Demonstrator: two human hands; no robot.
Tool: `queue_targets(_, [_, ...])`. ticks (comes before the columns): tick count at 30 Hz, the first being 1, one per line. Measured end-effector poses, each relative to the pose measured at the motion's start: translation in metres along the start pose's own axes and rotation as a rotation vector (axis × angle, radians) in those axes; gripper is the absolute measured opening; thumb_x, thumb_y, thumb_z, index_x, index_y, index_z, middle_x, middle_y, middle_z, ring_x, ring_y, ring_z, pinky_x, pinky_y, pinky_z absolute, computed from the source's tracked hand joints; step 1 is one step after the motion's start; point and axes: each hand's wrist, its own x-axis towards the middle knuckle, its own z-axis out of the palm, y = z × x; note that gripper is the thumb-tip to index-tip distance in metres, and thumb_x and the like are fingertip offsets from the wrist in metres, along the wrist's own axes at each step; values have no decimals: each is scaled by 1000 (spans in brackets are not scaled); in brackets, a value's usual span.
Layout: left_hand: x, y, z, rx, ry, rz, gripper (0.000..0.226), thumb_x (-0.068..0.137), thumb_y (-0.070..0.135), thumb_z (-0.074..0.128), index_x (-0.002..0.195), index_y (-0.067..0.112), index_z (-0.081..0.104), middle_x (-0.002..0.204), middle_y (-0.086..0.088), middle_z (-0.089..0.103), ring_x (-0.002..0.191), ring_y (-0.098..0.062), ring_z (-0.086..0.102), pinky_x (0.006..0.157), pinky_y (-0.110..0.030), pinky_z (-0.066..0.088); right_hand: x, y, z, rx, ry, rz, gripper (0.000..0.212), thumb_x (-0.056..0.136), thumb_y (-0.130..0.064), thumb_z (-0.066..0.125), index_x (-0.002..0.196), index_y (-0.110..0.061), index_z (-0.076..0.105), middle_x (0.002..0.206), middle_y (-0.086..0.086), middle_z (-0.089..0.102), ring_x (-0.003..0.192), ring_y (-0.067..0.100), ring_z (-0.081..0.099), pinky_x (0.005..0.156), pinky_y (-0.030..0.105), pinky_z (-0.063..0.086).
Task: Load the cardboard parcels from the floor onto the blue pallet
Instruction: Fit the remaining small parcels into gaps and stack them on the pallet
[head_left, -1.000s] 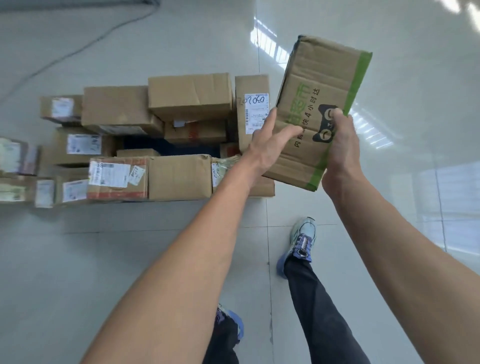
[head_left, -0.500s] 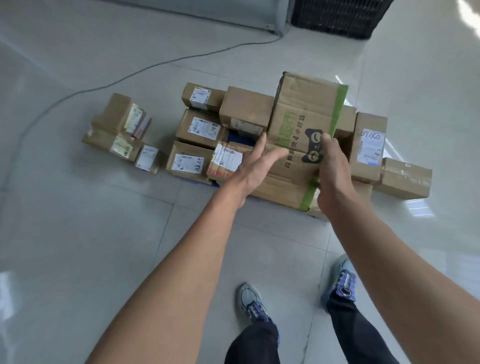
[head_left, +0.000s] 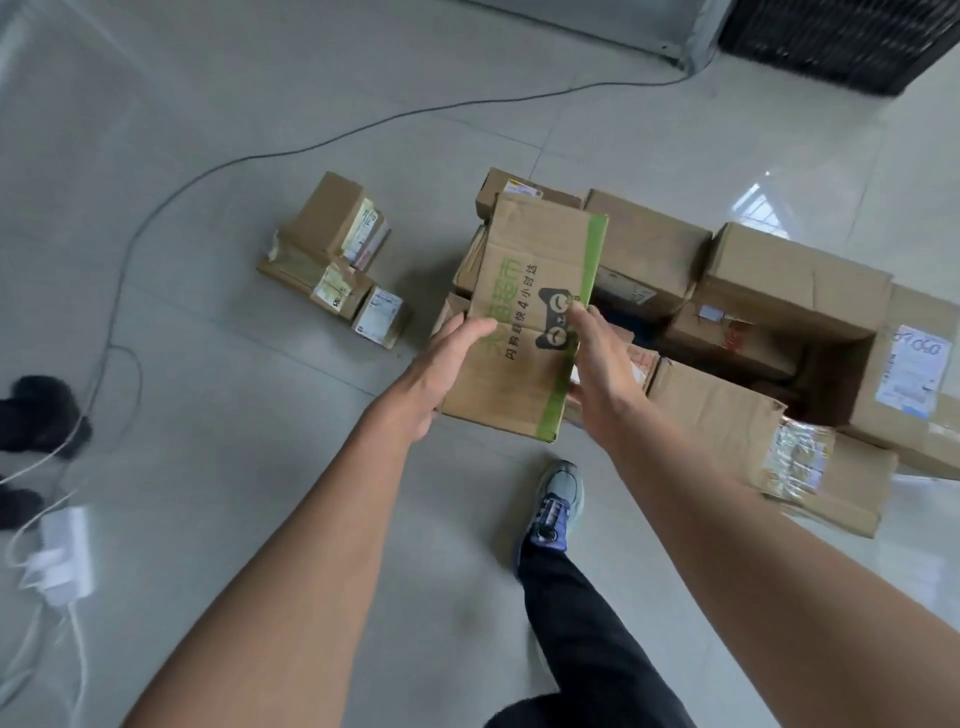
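Note:
I hold a flat cardboard parcel with a green tape stripe and a black cat logo in front of me, above the near edge of the stack. My left hand presses its left side with fingers spread. My right hand grips its right edge at the green tape. Behind and to the right lies a stack of several cardboard parcels. A dark blue sliver of the pallet shows between them. A smaller group of parcels sits on the floor to the left.
A grey cable curves across the tiled floor at the left, ending near a white power strip. A black crate stands at the top right. My right shoe is planted just below the held parcel.
The view has swung and come closer to the stack. The held parcel has moved left over the stack's left end, with both hands still on it.

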Motion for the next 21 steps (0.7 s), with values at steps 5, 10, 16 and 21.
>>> queue_targets(5, [55, -5, -40, -44, -33, -97, 56, 84, 73, 54, 136, 53, 52, 151, 9, 52, 137, -25, 44, 104, -74, 30, 50, 4, 41, -12, -27, 49, 38, 105, -47, 44, 133, -25, 56, 123, 0, 69, 109, 17, 65, 88, 43, 52])
queue_targets(10, [111, -20, -67, -78, -58, -125, 27, 85, 71, 55, 108, 60, 63, 133, 19, 58, 123, -16, 50, 97, -71, 36, 97, 17, 67, -44, 14, 89, 33, 104, -43, 44, 132, -29, 56, 113, -5, 75, 96, 14, 73, 77, 34, 55])
queue_targets(16, [166, -31, -90, -53, -118, -134, 3, 80, 72, 58, 79, 75, 59, 135, 18, 49, 128, -20, 46, 101, -71, 39, 146, 32, 91, -53, 99, 158, 31, 103, -45, 46, 129, -31, 56, 115, -3, 73, 105, 19, 69, 89, 44, 54])
queue_targets(21, [202, -38, -97, -44, -170, -148, 29, 87, 69, 56, 115, 75, 52, 145, 17, 38, 126, -17, 40, 97, -65, 39, 170, 39, 97, -17, 194, 187, 15, 103, -36, 49, 112, -31, 59, 104, -2, 77, 97, 18, 73, 73, 38, 57])
